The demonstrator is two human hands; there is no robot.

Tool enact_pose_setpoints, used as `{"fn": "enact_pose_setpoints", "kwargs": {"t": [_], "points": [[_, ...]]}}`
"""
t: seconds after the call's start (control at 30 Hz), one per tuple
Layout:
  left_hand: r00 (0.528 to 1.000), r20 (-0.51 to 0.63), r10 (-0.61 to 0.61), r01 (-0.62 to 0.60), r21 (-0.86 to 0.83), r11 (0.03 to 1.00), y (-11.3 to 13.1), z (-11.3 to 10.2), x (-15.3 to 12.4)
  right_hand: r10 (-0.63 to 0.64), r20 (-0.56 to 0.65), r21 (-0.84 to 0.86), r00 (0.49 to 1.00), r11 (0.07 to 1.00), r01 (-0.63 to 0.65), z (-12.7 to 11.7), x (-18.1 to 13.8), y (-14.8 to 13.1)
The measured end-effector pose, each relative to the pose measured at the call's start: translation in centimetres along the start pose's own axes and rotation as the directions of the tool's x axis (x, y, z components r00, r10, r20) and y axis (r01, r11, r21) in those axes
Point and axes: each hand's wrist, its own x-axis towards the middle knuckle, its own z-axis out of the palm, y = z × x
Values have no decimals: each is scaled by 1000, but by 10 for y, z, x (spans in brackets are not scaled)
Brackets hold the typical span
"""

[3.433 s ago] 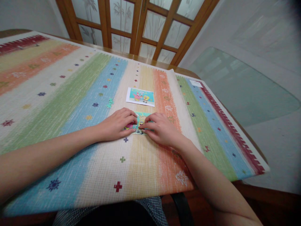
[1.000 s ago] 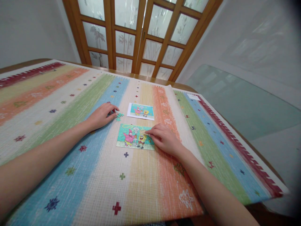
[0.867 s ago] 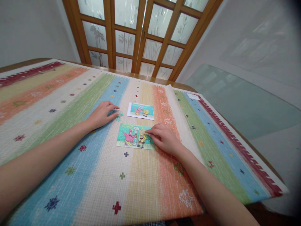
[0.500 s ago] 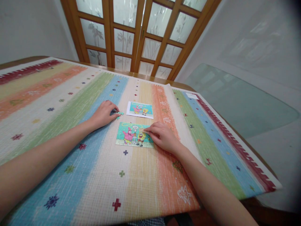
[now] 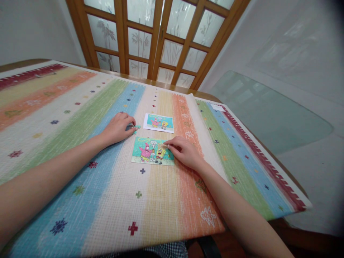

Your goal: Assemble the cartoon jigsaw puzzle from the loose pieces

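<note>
A small cartoon jigsaw puzzle (image 5: 146,153) lies assembled on the striped cloth (image 5: 113,200). My right hand (image 5: 182,152) rests on the puzzle's right end, fingers curled and fingertips pressing its upper right part. My left hand (image 5: 118,126) lies to the upper left of the puzzle, with fingers bent over loose teal puzzle pieces (image 5: 137,127). A reference picture (image 5: 158,122) with the same cartoon lies just behind the puzzle.
The striped cloth covers a wooden table (image 5: 172,87) and overhangs its right edge. A glass tabletop (image 5: 268,111) stands lower to the right. Wooden-framed glass doors (image 5: 150,36) rise behind the table. A small white label (image 5: 217,106) sits at the cloth's far right corner.
My left hand left the puzzle, reached up-left to the loose pieces and closed its fingers over them. My right hand stayed on the puzzle's right end. The view shifted slightly.
</note>
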Motion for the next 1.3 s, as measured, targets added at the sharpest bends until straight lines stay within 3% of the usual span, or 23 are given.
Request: {"fn": "enact_pose_setpoints", "kwargs": {"t": [0.23,0.7,1.03,1.3], "points": [[998,-14,58,-58,55,997,4,-2,-1,85,-45,63,995,995,-82,5,1,5],[999,-41,28,-29,-25,999,0,0,0,100,-34,65,994,993,-97,5,1,5],[997,-33,67,-66,38,997,2,-4,0,117,-25,63,993,991,-116,4,1,3],[997,-78,-8,-6,-168,986,8,-9,0,110,-41,79,993,991,-107,6,0,5]]}}
